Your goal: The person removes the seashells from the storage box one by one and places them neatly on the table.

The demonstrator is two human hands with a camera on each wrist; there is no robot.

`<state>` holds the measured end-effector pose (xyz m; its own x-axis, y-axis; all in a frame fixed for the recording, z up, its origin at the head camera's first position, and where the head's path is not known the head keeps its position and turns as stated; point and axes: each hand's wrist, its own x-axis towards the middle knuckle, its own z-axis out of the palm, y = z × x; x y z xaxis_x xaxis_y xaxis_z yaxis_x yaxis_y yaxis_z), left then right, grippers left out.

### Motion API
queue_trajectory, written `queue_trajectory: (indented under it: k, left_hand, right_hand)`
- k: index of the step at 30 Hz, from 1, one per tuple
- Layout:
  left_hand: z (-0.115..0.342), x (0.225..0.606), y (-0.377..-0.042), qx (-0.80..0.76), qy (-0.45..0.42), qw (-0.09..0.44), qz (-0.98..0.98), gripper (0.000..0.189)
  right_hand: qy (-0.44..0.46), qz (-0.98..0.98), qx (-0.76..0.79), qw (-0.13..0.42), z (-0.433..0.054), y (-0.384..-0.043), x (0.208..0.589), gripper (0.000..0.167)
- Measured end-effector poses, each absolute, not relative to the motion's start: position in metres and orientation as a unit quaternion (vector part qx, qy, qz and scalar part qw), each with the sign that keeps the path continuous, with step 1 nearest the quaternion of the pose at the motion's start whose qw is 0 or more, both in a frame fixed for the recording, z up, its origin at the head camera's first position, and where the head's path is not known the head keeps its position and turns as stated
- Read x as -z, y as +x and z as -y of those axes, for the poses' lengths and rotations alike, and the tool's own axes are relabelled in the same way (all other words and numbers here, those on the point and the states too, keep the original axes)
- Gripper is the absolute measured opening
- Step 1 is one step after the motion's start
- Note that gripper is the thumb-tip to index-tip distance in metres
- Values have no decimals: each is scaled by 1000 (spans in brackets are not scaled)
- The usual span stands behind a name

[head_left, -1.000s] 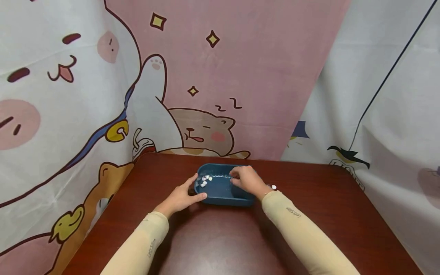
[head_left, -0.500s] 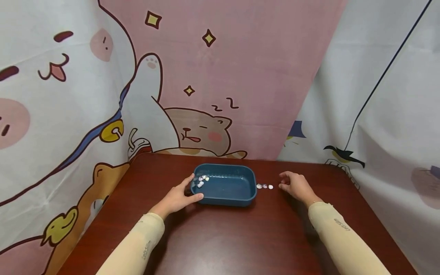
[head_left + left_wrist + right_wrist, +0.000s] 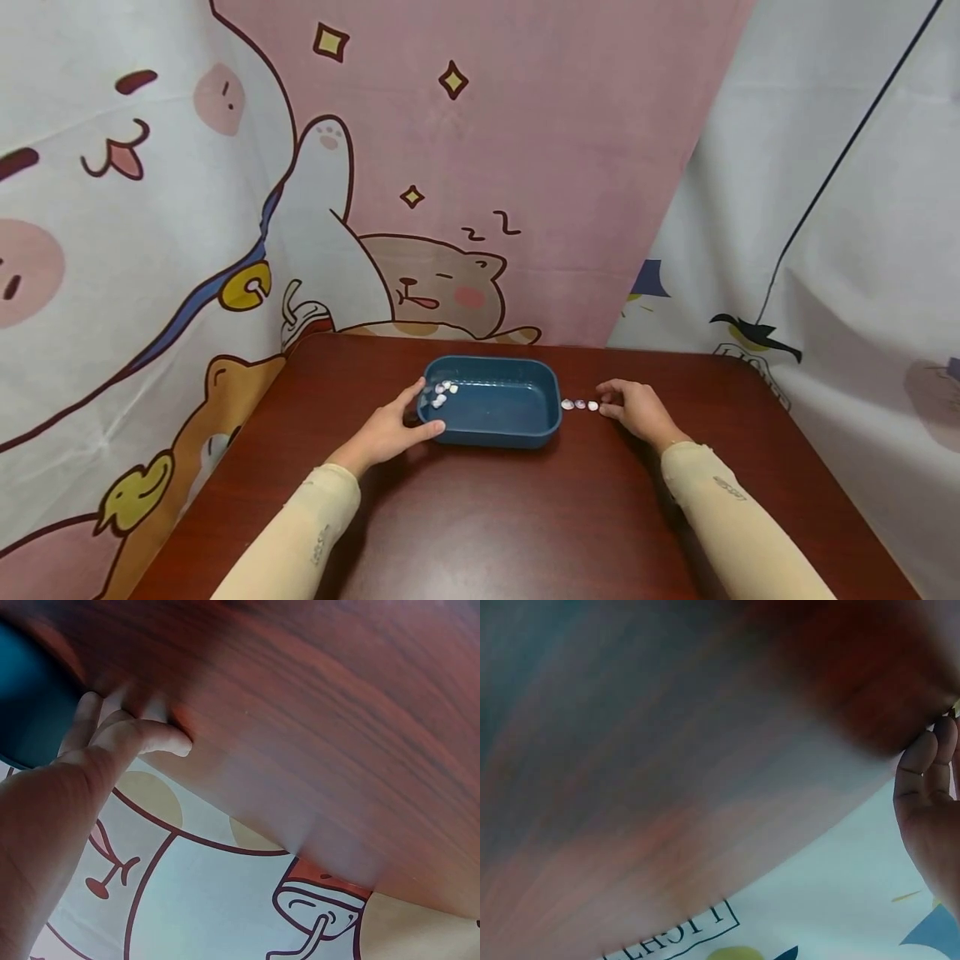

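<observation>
A dark blue rectangular tray [image 3: 491, 433] sits on the table in the head view. My left hand [image 3: 387, 431] holds its left end, thumb by the front corner and fingers at the side. The left wrist view shows those fingers beside the tray wall [image 3: 30, 705]. Several small white and purplish shell-like pieces [image 3: 439, 400] lie inside at the tray's left end. Three similar pieces [image 3: 580, 405] form a row on the table, right of the tray. My right hand [image 3: 637, 410] is beside the rightmost piece [image 3: 593, 406], fingertips close to it; contact is unclear. The right wrist view shows only part of this hand.
The reddish-brown wooden table [image 3: 480, 508] extends around the tray. Behind it hangs a cartoon-printed cloth [image 3: 570, 167], which reaches the table's far edge and both sides.
My right hand has left the inside of the tray, moved right past the row of pieces, then come slightly back left to the rightmost one. The left hand stays at the tray.
</observation>
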<state>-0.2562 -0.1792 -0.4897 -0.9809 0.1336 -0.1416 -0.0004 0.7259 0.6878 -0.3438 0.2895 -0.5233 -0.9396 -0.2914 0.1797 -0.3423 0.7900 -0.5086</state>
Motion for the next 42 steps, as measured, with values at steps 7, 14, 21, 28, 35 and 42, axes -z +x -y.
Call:
queue_trajectory:
  k: [7, 14, 21, 28, 35, 42]
  left_hand:
    - [185, 490, -255, -372, 32, 88, -924, 103]
    - [190, 488, -254, -366, 34, 87, -926, 103]
    - [198, 486, -253, -361, 28, 85, -928, 103]
    - [194, 489, -256, -362, 32, 85, -928, 101]
    - [182, 491, -259, -382, 63, 89, -918, 101]
    - [184, 489, -258, -379, 64, 89, -919, 103]
  right_hand:
    - [163, 945, -283, 36, -281, -347, 522, 33]
    - [115, 938, -320, 65, -280, -351, 498, 40]
    - [138, 917, -363, 95, -203, -360, 444, 36]
    - [298, 918, -258, -32, -72, -343, 451, 33]
    - [325, 934, -143, -48, -18, -342, 479, 33]
    - [318, 944, -86, -33, -8, -347, 489, 25]
